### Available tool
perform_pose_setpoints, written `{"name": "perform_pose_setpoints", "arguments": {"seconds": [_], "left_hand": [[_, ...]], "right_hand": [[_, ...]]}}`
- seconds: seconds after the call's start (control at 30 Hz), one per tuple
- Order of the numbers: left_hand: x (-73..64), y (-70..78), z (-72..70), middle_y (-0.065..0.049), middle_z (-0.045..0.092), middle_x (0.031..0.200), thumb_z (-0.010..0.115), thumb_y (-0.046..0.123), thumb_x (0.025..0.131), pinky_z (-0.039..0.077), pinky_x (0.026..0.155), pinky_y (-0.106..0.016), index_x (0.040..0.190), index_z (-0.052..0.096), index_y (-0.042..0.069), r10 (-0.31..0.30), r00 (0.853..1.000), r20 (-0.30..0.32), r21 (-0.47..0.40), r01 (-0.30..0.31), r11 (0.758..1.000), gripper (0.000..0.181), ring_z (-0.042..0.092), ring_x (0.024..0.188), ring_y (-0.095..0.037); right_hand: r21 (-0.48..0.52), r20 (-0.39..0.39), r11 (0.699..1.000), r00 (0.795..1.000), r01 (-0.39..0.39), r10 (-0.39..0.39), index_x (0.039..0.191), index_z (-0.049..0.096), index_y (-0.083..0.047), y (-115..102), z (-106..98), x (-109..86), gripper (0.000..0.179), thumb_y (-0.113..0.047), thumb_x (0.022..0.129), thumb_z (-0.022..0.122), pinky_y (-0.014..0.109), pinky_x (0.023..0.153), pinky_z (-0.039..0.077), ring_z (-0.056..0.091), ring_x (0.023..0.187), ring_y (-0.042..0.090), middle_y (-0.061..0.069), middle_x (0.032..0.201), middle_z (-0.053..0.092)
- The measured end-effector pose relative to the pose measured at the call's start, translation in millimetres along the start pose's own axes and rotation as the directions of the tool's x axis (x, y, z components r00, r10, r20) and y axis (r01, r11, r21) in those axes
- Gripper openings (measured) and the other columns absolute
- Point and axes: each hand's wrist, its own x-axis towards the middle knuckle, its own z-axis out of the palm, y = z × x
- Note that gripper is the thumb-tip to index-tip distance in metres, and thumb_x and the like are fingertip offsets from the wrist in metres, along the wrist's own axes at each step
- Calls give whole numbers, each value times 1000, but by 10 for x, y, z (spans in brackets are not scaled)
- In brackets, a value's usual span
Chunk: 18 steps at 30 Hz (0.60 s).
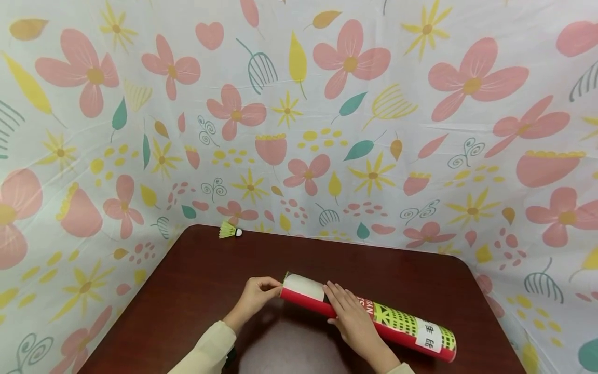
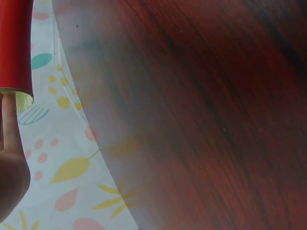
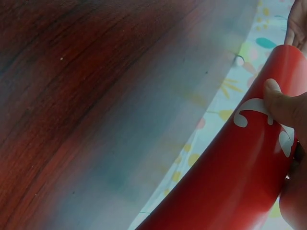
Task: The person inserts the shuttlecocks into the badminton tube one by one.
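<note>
A red, yellow-green and white shuttlecock tube [image 1: 394, 322] is held aslant over the dark table, its left end the higher one. Laid across its middle, my right hand [image 1: 352, 319] grips it, thumb on the red side in the right wrist view. My left hand [image 1: 257, 298] is at the tube's left end. In the left wrist view its fingers [image 2: 10, 122] reach into the open mouth, where something pale yellow-green [image 2: 23, 101] shows. The fingertips are hidden inside, so I cannot tell whether they pinch anything.
A yellow-green shuttlecock [image 1: 229, 230] with a white cork lies at the table's back left edge. The dark red-brown table [image 1: 196, 291] has rounded back corners. A flower-patterned cloth [image 1: 299, 130] hangs behind it and along both sides.
</note>
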Motion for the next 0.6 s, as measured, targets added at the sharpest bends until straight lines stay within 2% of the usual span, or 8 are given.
{"name": "perform_pose_setpoints", "arguments": {"seconds": [0.1,0.17,0.3,0.4,0.5,0.6], "left_hand": [[18,-2,5,-7,72,83,75,5,82,49,59,-22,85,76,5,-7,1000,10,7,7,1000,3,60,69,-6],[25,-13,0,-8,72,84,75,6,83,49,59,-22,86,76,5,-17,1000,19,11,16,1000,4,61,70,-6],[1,97,-43,-15,72,86,73,5,84,56,68,-39,90,75,0,-42,997,61,-45,45,998,8,66,74,-16],[-23,190,-94,-22,71,89,71,1,85,52,74,-56,94,73,-6,-33,996,89,-115,43,992,12,69,77,-24],[-23,187,-146,-24,70,92,69,0,86,50,76,-58,96,71,-10,-19,995,97,-153,34,988,15,70,79,-28],[-7,153,-206,-26,69,93,68,0,87,50,77,-58,99,69,-13,-28,995,99,-151,42,988,17,69,83,-38]], "right_hand": [[15,6,1000,1000,-9,9,144,43,-6,0,-2,4,83,-21,74,84,39,108,32,45,131,25,12,145,47],[23,10,1000,1000,-11,11,144,43,-5,3,0,7,82,-20,74,83,42,104,36,46,131,26,12,145,46],[31,17,999,1000,-20,20,145,43,-6,2,-5,11,82,-20,75,83,44,104,38,46,131,26,11,146,45],[32,17,999,1000,-20,20,145,43,-6,2,-12,19,82,-20,75,83,45,103,38,46,131,26,11,146,45],[18,19,1000,1000,-15,15,145,43,-6,7,-11,17,83,-21,75,83,45,103,39,46,131,26,11,145,46],[12,25,1000,1000,-14,13,145,42,-6,18,-2,13,83,-22,75,83,44,104,38,45,131,25,11,145,46]]}}
